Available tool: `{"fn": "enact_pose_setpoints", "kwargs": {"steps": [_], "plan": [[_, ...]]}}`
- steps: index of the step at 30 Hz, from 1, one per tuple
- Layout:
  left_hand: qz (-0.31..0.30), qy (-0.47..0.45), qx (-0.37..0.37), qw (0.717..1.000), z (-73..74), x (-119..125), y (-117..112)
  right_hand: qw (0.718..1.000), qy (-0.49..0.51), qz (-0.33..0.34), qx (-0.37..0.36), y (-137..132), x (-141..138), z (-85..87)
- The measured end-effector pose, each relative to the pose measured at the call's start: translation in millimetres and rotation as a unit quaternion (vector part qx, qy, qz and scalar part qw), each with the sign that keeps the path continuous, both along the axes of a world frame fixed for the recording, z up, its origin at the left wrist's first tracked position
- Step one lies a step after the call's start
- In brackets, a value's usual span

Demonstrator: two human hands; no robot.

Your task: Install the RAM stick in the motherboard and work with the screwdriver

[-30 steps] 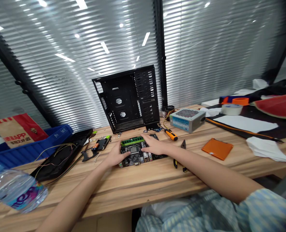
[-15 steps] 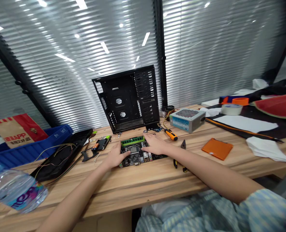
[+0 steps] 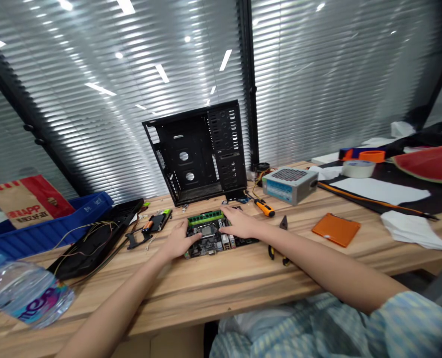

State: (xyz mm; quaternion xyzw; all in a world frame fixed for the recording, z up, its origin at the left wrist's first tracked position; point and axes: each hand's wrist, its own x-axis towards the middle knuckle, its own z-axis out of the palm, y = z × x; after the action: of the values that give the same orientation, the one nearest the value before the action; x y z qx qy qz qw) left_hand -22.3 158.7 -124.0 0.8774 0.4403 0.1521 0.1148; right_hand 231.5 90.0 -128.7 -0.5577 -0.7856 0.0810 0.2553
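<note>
A motherboard point(image 3: 210, 243) lies flat on the wooden table in front of me, a green memory stick point(image 3: 206, 217) along its far edge. My left hand point(image 3: 179, 239) grips its left side, thumb on top and fingers at the edge. Across the board's right part reaches my right hand point(image 3: 238, 223), thumb over the board and fingertips at the far right corner. Under that hand, part of the board is hidden. Beyond it stands an open black computer case point(image 3: 194, 149). Pliers point(image 3: 280, 238) are partly covered by my right forearm.
Right of the case sit a power supply point(image 3: 291, 185) and an orange screwdriver point(image 3: 264, 208). An orange flat piece point(image 3: 336, 229) lies farther right. On the left are a water bottle point(image 3: 29, 293), a blue bin point(image 3: 75, 221) and a black panel point(image 3: 90, 248) with wires.
</note>
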Motion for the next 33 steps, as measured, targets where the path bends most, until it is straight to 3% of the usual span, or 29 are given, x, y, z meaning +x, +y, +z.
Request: {"fn": "enact_pose_setpoints", "kwargs": {"steps": [4,33], "plan": [[0.022,0.006,0.003,1.0,0.2,0.3,-0.4,1.0,0.003,0.0,0.001,-2.9,-2.1,2.1],[0.023,0.008,-0.009,1.0,3.9,2.3,-5.5,0.998,0.061,0.028,0.009,2.9,-0.1,-5.8]]}}
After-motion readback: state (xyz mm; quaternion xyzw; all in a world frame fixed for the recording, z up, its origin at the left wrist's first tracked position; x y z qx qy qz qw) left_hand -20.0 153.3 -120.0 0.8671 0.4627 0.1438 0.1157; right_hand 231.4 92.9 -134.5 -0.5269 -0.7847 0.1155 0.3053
